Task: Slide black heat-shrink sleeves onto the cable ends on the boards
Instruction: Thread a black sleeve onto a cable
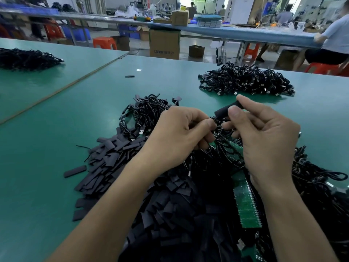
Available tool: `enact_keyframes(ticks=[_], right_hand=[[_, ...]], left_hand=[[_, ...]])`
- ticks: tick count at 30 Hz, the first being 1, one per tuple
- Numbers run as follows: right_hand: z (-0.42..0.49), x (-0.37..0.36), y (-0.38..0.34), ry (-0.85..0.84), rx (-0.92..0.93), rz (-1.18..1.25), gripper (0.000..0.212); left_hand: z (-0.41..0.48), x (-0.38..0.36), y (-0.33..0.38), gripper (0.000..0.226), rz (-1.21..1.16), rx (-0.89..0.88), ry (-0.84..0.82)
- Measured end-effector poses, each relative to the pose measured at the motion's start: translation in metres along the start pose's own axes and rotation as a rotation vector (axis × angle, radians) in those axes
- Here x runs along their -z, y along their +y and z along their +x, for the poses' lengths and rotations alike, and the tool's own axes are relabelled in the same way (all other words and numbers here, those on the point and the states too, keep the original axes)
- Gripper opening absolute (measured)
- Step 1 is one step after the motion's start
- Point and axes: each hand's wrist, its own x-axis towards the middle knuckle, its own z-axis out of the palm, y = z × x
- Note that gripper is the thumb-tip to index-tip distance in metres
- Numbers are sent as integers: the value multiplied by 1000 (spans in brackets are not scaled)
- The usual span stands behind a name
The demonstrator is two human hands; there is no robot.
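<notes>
- A black heat-shrink sleeve (225,109) was pinched between thumb and forefinger of the right hand (264,142), above the green boards (245,201).
- A thin cable end (218,127) was gripped, apparently, by the curled fingers of the left hand (179,135), just beside the sleeve.
- Many loose sleeves (113,159) were heaped on the green table (47,148).

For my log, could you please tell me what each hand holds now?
Left hand: pinching a cable.
Right hand: pinching a black sleeve.
</notes>
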Motion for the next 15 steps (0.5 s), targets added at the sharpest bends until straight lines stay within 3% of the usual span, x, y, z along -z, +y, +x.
enact_keyframes(ticks=[15], right_hand=[[0, -3, -2, -112, 17, 17, 31]], left_hand=[[-1, -1, -2, 18, 3, -10, 4]])
